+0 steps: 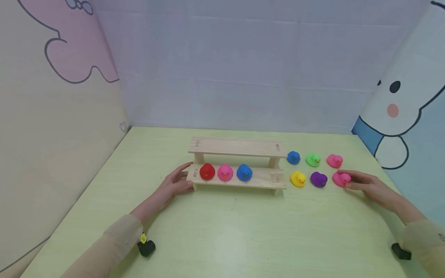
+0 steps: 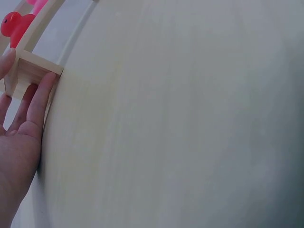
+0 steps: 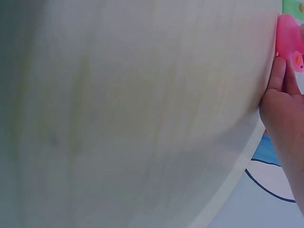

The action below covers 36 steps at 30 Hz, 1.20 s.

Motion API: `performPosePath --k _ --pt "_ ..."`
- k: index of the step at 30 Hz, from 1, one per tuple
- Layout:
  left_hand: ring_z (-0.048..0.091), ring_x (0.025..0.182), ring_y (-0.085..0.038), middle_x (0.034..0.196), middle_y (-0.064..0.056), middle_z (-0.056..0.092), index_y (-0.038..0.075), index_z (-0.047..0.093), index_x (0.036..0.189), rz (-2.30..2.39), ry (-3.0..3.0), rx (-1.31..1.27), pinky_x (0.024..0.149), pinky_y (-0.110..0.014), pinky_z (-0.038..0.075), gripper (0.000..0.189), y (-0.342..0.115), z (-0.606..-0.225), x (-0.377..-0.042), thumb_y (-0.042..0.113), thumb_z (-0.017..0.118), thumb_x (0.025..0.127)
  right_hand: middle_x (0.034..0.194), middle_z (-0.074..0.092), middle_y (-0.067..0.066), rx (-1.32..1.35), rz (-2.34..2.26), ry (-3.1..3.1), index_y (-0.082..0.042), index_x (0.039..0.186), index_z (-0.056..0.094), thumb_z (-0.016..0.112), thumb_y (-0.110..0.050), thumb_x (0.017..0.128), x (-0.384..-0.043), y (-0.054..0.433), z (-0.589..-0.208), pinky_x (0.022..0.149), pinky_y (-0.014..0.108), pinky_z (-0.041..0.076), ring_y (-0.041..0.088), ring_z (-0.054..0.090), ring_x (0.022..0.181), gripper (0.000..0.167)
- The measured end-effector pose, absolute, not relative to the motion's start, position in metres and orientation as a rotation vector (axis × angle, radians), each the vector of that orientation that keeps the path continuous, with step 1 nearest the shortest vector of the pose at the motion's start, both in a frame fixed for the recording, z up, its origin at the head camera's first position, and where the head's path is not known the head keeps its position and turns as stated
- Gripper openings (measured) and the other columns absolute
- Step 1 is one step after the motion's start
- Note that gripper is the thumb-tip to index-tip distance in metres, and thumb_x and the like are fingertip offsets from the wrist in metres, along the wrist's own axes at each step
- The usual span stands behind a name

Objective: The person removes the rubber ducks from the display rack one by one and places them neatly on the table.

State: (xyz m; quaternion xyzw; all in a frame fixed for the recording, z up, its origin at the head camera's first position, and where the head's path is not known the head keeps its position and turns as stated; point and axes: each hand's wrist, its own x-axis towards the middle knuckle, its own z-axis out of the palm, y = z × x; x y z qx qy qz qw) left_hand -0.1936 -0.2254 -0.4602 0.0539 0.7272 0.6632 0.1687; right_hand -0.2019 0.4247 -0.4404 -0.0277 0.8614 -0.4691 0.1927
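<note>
A two-step wooden shelf [image 1: 237, 146] stands mid-table, with red [image 1: 207, 172], pink [image 1: 225, 172] and blue [image 1: 245, 172] rubber ducks on its lower step. My left hand [image 1: 176, 183] holds the left end of that step, thumb and fingers spread around the end board [image 2: 40, 61]. At the right, my right hand [image 1: 372, 187] pinches a pink rubber duck [image 1: 340, 179] at the near right of a group of ducks. The right wrist view catches this pink duck [image 3: 288, 38] at its edge, against the fingers.
Beside the shelf's right end sit blue [image 1: 293, 157], green [image 1: 313, 160], another pink [image 1: 335, 161], yellow [image 1: 298, 179] and purple [image 1: 318, 179] ducks in two rows. Small black objects [image 1: 147, 247] lie by each forearm. A pale cloth wall [image 1: 243, 77] rises behind the table [image 1: 222, 231].
</note>
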Motion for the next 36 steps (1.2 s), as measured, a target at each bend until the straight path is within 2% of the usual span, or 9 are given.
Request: performPosePath --k 8,11,13,20,24,27,32,35,36 --pt "0.057 0.126 -0.023 0.148 -0.015 0.043 0.033 0.029 0.154 1.878 2.067 0.139 0.097 -0.035 0.057 0.069 -0.225 -0.459 -0.193 0.025 0.064 0.095 0.149 0.034 -0.014 -0.083 -1.288 2.428 -0.014 0.156 0.027 0.055 -0.035 0.100 -0.201 0.426 -0.440 0.106 0.082 0.013 0.051 0.004 0.142 0.067" --pt "0.056 0.127 -0.025 0.149 -0.015 0.043 0.033 0.029 0.154 1.878 2.068 0.134 0.098 -0.035 0.057 0.069 -0.225 -0.459 -0.193 0.025 0.064 0.095 0.146 0.035 -0.016 -0.077 -1.283 2.431 -0.013 0.156 0.027 0.056 -0.035 0.100 -0.201 0.426 -0.440 0.106 0.082 0.013 0.050 0.005 0.141 0.067" --pt "0.056 0.127 -0.025 0.149 -0.015 0.042 0.033 0.029 0.154 1.878 2.067 0.135 0.098 -0.036 0.057 0.069 -0.225 -0.459 -0.194 0.025 0.064 0.095 0.152 0.033 -0.011 -0.082 -1.288 2.430 -0.012 0.156 0.026 0.055 -0.034 0.100 -0.201 0.425 -0.440 0.106 0.082 0.012 0.051 0.004 0.142 0.067" --pt "0.057 0.126 -0.024 0.148 -0.015 0.043 0.032 0.030 0.154 1.872 2.077 0.136 0.097 -0.034 0.057 0.069 -0.224 -0.459 -0.194 0.024 0.064 0.095 0.138 0.037 -0.026 -0.115 -1.275 2.444 -0.014 0.157 0.025 0.056 -0.033 0.099 -0.201 0.425 -0.439 0.105 0.082 0.016 0.045 0.010 0.139 0.068" --pt "0.059 0.123 -0.022 0.149 -0.016 0.042 0.031 0.029 0.155 1.882 2.062 0.155 0.097 -0.035 0.057 0.068 -0.224 -0.459 -0.193 0.023 0.063 0.096 0.159 0.029 0.007 -0.167 -1.186 2.500 -0.012 0.157 0.022 0.055 -0.034 0.100 -0.201 0.422 -0.435 0.101 0.080 0.025 0.045 0.018 0.137 0.070" --pt "0.059 0.121 -0.022 0.149 -0.016 0.042 0.031 0.029 0.155 1.890 2.047 0.164 0.098 -0.037 0.057 0.068 -0.224 -0.459 -0.193 0.022 0.062 0.096 0.158 0.024 0.026 -0.186 -1.062 2.596 -0.008 0.156 0.025 0.055 -0.038 0.099 -0.200 0.415 -0.427 0.097 0.076 0.035 0.047 0.026 0.135 0.070" --pt "0.059 0.122 -0.022 0.150 -0.016 0.042 0.032 0.029 0.155 1.886 2.057 0.156 0.098 -0.037 0.056 0.068 -0.224 -0.458 -0.193 0.023 0.063 0.096 0.153 0.031 0.032 -0.197 -0.908 2.774 -0.001 0.152 0.031 0.058 -0.038 0.099 -0.203 0.397 -0.412 0.098 0.062 0.048 0.053 0.034 0.133 0.070" --pt "0.058 0.123 -0.022 0.149 -0.017 0.042 0.032 0.029 0.155 1.883 2.063 0.155 0.098 -0.036 0.056 0.068 -0.224 -0.459 -0.193 0.024 0.063 0.096 0.153 0.033 0.031 -0.210 -0.929 2.854 -0.002 0.153 0.031 0.060 -0.035 0.098 -0.203 0.380 -0.403 0.103 0.062 0.045 0.052 0.034 0.133 0.070" --pt "0.058 0.123 -0.022 0.149 -0.017 0.042 0.031 0.029 0.155 1.884 2.062 0.153 0.098 -0.036 0.056 0.068 -0.224 -0.459 -0.193 0.024 0.063 0.096 0.154 0.033 0.031 -0.212 -0.960 2.870 -0.003 0.153 0.031 0.061 -0.035 0.097 -0.203 0.373 -0.400 0.103 0.067 0.040 0.053 0.033 0.134 0.071"
